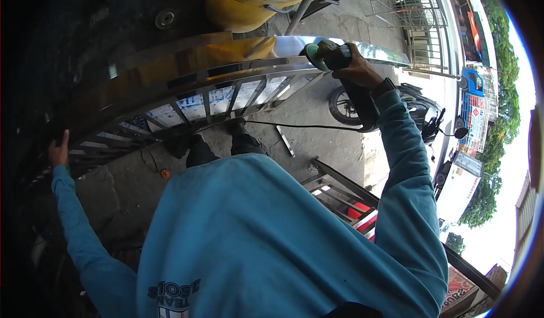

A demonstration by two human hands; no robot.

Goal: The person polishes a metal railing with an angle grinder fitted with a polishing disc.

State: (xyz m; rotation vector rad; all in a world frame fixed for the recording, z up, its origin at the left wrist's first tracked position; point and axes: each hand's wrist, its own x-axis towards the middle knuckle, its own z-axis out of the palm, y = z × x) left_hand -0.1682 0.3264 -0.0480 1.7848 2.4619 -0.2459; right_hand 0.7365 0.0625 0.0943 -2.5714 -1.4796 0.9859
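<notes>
My right hand (362,68) is wrapped round an angle grinder (339,58), whose green disc (315,56) sits right at the edge of a long, shiny metal panel (289,47). From the back of the tool a black cord (306,126) runs left toward my feet. Far to the left, my left hand (59,152) lies at the dark end of the barred metal frame (207,105), fingers stretched out and nothing held in them. The panel forms the upper side of this frame, which spans the space between my hands.
Beyond the panel stand a yellow bucket (241,6) and a small round disc (165,19). A motorcycle (416,111) is parked at the right. A metal strip (285,141) and an orange round piece (165,173) lie on the concrete floor. Another metal frame (345,196) stands near my right side.
</notes>
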